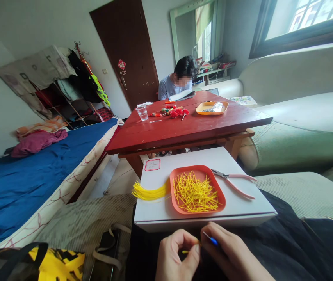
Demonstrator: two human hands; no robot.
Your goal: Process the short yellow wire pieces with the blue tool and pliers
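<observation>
At the bottom centre, my left hand (178,253) pinches a small yellow strand (185,252) between thumb and fingers. Close beside it on the right, my right hand (227,249) is closed around a thin tool with a blue handle (214,241) and a metal tip. Just beyond both hands a white box (154,212) bears an orange tray (223,199) filled with short yellow strands (194,192). Left of the tray lies a bundle of longer yellow strands (150,192). Pliers with pink handles (238,186) rest to its right.
Beyond the box stands a red table (154,134) with a plastic cup (142,113), red items (178,112) and a yellow tray (200,111). A person (169,85) sits behind it. A blue bed (75,152) is at left, a pale sofa (301,113) at right.
</observation>
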